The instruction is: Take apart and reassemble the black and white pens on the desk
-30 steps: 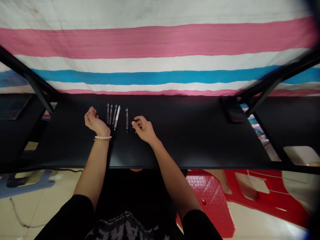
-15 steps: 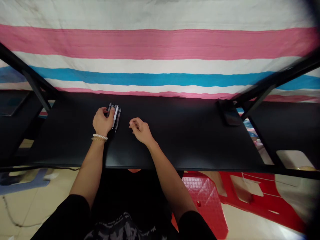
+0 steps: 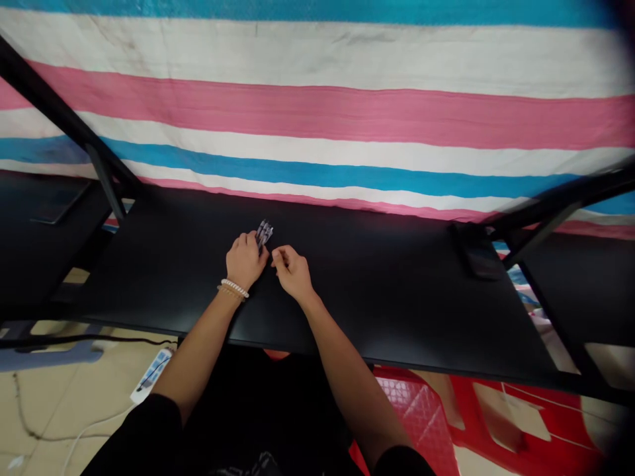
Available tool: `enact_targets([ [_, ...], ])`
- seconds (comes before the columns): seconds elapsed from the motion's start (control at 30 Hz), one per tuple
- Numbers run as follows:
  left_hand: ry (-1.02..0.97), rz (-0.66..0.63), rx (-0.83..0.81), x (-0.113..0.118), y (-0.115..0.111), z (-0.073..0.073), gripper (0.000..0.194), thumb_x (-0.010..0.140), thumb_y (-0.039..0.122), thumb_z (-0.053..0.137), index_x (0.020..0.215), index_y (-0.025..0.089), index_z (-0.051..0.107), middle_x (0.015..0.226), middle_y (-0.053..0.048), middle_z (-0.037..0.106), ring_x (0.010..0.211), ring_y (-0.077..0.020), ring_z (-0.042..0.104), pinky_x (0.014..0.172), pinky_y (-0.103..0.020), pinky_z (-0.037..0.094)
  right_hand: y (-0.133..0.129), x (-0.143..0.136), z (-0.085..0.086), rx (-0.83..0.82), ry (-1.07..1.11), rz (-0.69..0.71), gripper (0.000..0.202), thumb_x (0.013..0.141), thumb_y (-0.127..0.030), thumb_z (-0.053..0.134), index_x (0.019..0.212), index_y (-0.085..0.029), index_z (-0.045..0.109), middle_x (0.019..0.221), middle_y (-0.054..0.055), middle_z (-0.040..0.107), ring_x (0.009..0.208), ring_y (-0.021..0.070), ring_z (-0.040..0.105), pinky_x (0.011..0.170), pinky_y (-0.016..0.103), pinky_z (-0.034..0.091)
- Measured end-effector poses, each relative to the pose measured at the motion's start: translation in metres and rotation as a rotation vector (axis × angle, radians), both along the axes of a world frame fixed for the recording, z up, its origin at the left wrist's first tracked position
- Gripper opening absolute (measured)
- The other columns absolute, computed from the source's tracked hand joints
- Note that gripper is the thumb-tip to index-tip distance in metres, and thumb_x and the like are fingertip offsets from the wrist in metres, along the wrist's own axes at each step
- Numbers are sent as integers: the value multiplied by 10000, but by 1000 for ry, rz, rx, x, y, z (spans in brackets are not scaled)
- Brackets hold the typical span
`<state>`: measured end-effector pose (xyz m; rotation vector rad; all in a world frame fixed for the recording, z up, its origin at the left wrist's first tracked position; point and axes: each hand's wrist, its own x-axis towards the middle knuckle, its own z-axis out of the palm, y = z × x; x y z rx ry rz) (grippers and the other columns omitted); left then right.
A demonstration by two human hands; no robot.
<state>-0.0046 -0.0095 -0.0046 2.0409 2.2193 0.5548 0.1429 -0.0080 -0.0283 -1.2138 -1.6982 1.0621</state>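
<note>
- Head view: the left hand (image 3: 247,260) is closed around a bundle of pens (image 3: 264,233), its back turned up and its thumb along the side nearer the other hand.
- The pens are bunched closely together, with their far ends sticking out past the fingers and leaning a little to the right; the hand hides their lower parts, and whether they rest on the surface (image 3: 387,291) or are slightly lifted cannot be told.
- The right hand (image 3: 292,270) is just beside the left one, fingers curled inward and thumb close to the forefinger; whether anything is pinched between them cannot be told.
- Two bracelets (image 3: 233,289), one white and one tan, circle the left wrist.
- The surface is black, with a dark phone (image 3: 479,254) at its far right corner, well apart from both hands.
- A striped sheet (image 3: 347,119) in pink, white and blue hangs behind the surface.
- Below the near edge, a white and blue power strip (image 3: 153,375) shows beside the left forearm, above a pale tiled floor (image 3: 44,410).
- A red plastic stool (image 3: 419,416) stands under the surface, near the right forearm.
</note>
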Motion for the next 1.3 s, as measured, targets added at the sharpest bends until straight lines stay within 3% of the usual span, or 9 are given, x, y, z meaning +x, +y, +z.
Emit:
enact_targets([
  [0.2,-84,-42,-86,-5,2,3,475,878,306,600,1315,124,562,1071,-204,738,996,-381,719,821,-449,531,-1,-3,-1,-10,7,-16,364,1008,-560,474,953,-226,607,730,12,690,620,159,651,605,270,488],
  [0.33,-225,-57,-45,-2,-1,0,416,904,325,558,1272,132,546,963,-171,747,862,-352,739,757,-427,527,-2,-3,0,22,55,-28,347,954,-556,570,1039,-221,598,815,22,700,663,163,645,660,297,518],
  [0.53,-610,-263,106,11,-7,-11,163,893,297,566,1028,211,535,819,-67,689,708,-234,669,658,-341,480,-3,-6,1,226,123,8,516,918,-505,610,1306,-182,503,1169,144,632,1025,257,651,910,432,557],
  [0.67,-811,-384,109,15,-7,-14,220,816,251,641,1020,227,563,733,8,629,620,-171,589,601,-296,442,-5,-8,4,303,140,34,569,917,-464,617,1403,-219,451,1309,157,569,1202,297,594,1057,507,496],
  [0.83,-967,-389,103,21,-9,-10,236,809,238,673,1040,243,627,659,47,617,528,-130,526,532,-267,389,-8,-7,18,363,113,-10,464,887,-411,672,1311,-266,551,1284,125,619,1217,299,586,1074,511,481],
  [1.03,-1075,-380,153,24,-7,-4,128,747,249,745,733,197,629,602,35,574,522,-114,483,504,-257,378,-6,-9,31,367,142,-27,327,859,-353,712,1166,-255,658,1245,117,642,1181,274,617,1063,475,491],
  [1.3,-1186,-380,46,19,1,-12,151,759,298,767,741,178,677,722,-23,690,659,-168,635,610,-291,521,0,-10,41,251,247,51,104,784,-277,778,832,-217,708,1067,77,733,979,233,683,928,404,548],
])
